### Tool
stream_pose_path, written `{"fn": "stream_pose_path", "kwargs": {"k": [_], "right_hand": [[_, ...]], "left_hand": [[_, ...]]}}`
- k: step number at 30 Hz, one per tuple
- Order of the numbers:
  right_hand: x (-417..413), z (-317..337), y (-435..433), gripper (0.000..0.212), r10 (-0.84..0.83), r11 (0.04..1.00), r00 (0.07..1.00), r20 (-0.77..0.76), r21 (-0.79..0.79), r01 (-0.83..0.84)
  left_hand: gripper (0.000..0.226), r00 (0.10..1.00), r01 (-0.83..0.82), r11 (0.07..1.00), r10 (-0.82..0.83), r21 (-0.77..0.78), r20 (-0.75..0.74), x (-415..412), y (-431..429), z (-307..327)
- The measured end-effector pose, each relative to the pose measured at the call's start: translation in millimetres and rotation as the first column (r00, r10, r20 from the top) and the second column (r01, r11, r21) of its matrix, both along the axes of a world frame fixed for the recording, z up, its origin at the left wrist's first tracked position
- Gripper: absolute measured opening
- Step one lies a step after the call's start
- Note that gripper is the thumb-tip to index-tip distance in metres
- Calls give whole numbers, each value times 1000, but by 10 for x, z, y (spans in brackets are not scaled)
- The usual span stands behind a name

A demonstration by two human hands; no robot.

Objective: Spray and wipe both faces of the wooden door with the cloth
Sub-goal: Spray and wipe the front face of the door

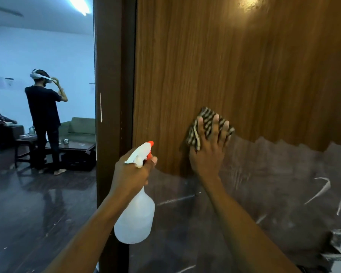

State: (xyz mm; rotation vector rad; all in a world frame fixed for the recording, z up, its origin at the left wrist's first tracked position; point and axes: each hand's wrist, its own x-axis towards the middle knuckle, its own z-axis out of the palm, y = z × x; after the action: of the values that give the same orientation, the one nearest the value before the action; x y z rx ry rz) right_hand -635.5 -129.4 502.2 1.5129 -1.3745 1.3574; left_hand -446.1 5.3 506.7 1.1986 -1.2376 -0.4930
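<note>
Wood-grain door (pixel 244 66) filled the head view, its lower part dull grey. R hand (pixel 207 152) lay flat, fingers spread, pressing the striped cloth (pixel 205 117) on the door at the grey zone's upper edge, prob. to spread wiping pressure. L hand (pixel 132 170) gripped the spray bottle (pixel 136 219) at its neck, with the orange nozzle (pixel 150 143) toward the door, prob. kept ready to re-spray.

A ceiling light (pixel 78 4) glares blue-white at the top left and fills the room (pixel 47 46) behind with cool brightness. The door (pixel 244 66) glows warm brown, with a soft glare patch near its top edge. The right hand (pixel 207 154) casts a dark shadow to its left. Straight lines bow at the edges; detail is slightly soft.
</note>
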Motion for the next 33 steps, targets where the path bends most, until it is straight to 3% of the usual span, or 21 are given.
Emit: {"fn": "stream_pose_path", "kwargs": {"k": [1,3,5,7,9,11,15,18,21,23,26,30,33], "right_hand": [[120,139,-3,65,21,1000,1000,-5,-16,-21],[262,175,-66,66,80,995,975,-208,-47,-91],[203,-17,-130,66,121,986,861,-494,-43,-163],[-62,-272,-174,62,135,982,791,-596,-23,-185],[-439,-553,-148,60,116,990,873,-475,-15,-140],[-838,-729,-64,64,34,999,965,-259,19,-30],[-893,-167,-115,65,-55,998,997,47,24,54],[-632,203,-204,66,-7,1000,997,-83,-13,6],[-792,-172,-243,69,60,998,887,-457,6,-64],[-1123,-574,-247,71,71,997,846,-529,38,-60],[-1652,-856,-195,71,4,998,948,-317,54,14],[-1906,-352,-165,69,-58,995,998,26,81,55],[-1705,-35,-152,69,-41,996,999,30,86,38]], "left_hand": [[44,1000,-3,1000,3,-13,-3,-1,-9,25],[44,1000,1,1000,-1,-25,-5,-33,-38,48],[46,1000,6,1000,-6,-12,-7,-93,-70,70],[49,1000,10,1000,-10,14,-3,-199,-99,68],[45,999,35,999,-35,41,-12,-329,-113,-5],[40,998,56,995,-55,86,-19,-494,-80,-93],[48,998,58,995,-57,82,-19,-613,-118,-14],[45,998,55,998,-55,7,13,-659,-221,188],[42,997,76,997,-76,-16,20,-830,-259,239],[42,996,87,996,-87,-1,7,-996,-264,201],[42,995,103,995,-103,17,16,-1249,-246,142],[44,994,109,993,-110,53,16,-1516,-198,21],[41,995,94,994,-95,50,9,-1660,-167,-53]]}}
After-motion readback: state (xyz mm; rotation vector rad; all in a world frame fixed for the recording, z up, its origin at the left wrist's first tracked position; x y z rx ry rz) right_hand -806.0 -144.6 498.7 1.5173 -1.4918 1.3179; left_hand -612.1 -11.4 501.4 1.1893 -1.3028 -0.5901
